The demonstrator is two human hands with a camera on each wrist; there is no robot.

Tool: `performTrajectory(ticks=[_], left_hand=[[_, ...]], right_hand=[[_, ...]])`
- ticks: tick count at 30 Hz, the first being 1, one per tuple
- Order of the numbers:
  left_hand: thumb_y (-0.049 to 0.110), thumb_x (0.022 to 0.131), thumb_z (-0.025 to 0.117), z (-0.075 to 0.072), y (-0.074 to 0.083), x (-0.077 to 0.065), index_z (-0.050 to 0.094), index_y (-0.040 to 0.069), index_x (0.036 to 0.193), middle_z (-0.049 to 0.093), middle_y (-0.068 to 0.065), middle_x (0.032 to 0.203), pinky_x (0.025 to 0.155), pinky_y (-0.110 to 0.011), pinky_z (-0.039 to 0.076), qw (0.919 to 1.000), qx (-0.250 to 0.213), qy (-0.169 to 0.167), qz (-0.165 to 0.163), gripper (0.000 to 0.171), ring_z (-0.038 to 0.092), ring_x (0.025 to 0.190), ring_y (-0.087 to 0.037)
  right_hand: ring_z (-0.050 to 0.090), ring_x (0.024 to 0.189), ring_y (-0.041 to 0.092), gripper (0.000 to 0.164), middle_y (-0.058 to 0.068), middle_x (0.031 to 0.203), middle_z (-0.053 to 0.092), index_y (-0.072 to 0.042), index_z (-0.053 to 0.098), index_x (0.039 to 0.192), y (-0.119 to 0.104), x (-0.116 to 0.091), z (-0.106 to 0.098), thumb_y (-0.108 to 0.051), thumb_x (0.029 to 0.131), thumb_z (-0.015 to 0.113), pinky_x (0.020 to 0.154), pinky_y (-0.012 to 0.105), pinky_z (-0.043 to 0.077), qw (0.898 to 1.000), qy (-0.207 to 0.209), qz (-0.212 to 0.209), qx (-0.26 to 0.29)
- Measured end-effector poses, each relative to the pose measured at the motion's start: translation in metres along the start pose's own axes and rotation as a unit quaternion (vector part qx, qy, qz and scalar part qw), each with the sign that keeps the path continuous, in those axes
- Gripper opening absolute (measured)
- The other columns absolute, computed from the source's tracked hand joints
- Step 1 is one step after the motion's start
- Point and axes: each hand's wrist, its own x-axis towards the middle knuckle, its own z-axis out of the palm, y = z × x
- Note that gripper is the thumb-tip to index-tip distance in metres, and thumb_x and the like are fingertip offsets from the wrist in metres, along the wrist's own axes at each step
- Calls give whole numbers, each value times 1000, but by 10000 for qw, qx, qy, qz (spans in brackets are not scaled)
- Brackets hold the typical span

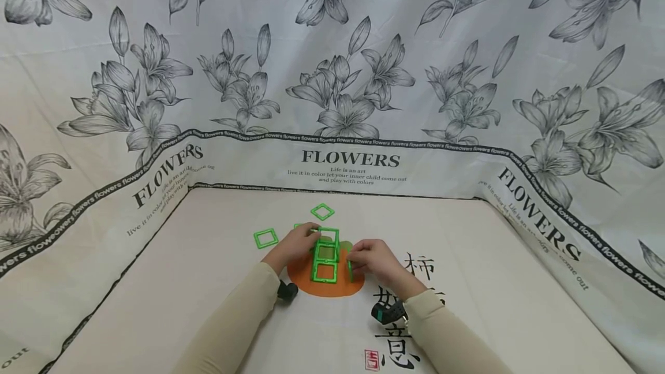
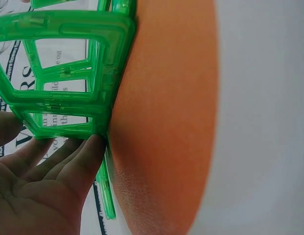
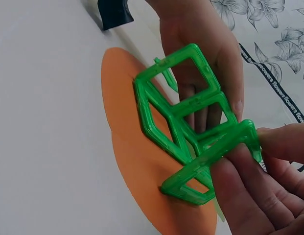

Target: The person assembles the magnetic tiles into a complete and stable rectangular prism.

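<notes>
An upright frame of joined green magnetic tiles [image 1: 326, 261] stands over an orange fruit shape [image 1: 332, 291] on the white table. At its left side, my left hand [image 1: 297, 245] grips it, fingers along the tile edges [image 2: 54, 108] low by the tabletop and thumb opposite. On the other side, my right hand [image 1: 378, 261] pinches a separate green square tile [image 3: 205, 160] between thumb and fingers. That tile is tilted close against the frame's side in the right wrist view and overlaps it there.
One loose green square tile [image 1: 257, 240] lies left of my left hand, another loose tile [image 1: 317, 216] farther back. Part of a further green piece [image 1: 297, 225] shows behind my left hand. Black calligraphy [image 1: 397, 356] marks the right front; a flower-print curtain [image 1: 249, 161] encloses the table.
</notes>
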Motion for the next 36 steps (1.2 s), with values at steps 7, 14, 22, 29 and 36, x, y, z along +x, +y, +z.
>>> performTrajectory(ticks=[7, 14, 22, 29, 36], left_hand=[[37, 101, 43, 0, 1, -1, 49, 14, 141, 57, -10, 134, 106, -51, 42, 10000, -21, -3, 8, 46, 57, 119, -26], [36, 101, 43, -1, -1, 0, 48, 14, 141, 54, -10, 139, 108, -51, 40, 10000, -52, 10, 20, 46, 51, 128, -28], [37, 101, 43, -1, -1, 0, 50, 15, 140, 54, -9, 140, 110, -52, 38, 10000, -10, -1, -8, 45, 49, 130, -28], [37, 101, 43, 0, 0, -1, 49, 15, 140, 53, -9, 141, 110, -52, 37, 10000, 32, 2, -12, 45, 48, 131, -28], [38, 101, 42, 0, 0, -2, 49, 15, 140, 53, -9, 141, 111, -52, 37, 9999, 102, 11, 34, 46, 48, 132, -28]], right_hand=[[66, 72, 18, 19, 13, 85, 68, 7, 63, 97, -6, -4, 10, -10, 89, 65, 73, 38, 60, 9998, 88, -19, 182], [69, 73, 20, 22, 19, 89, 68, 10, 63, 99, -8, -8, 18, -9, 90, 63, 75, 41, 59, 9993, -30, -118, 362], [69, 79, 27, 22, 20, 92, 68, 12, 61, 103, -31, -26, 28, -7, 92, 60, 85, 51, 55, 9988, 6, -25, 484], [69, 79, 26, 22, 20, 92, 68, 12, 61, 103, -28, -23, 32, -8, 93, 59, 82, 48, 57, 9992, 164, -98, 346], [69, 79, 26, 21, 18, 91, 68, 10, 62, 102, -30, -21, 31, -9, 92, 61, 84, 49, 57, 9995, 7, -86, 319]])
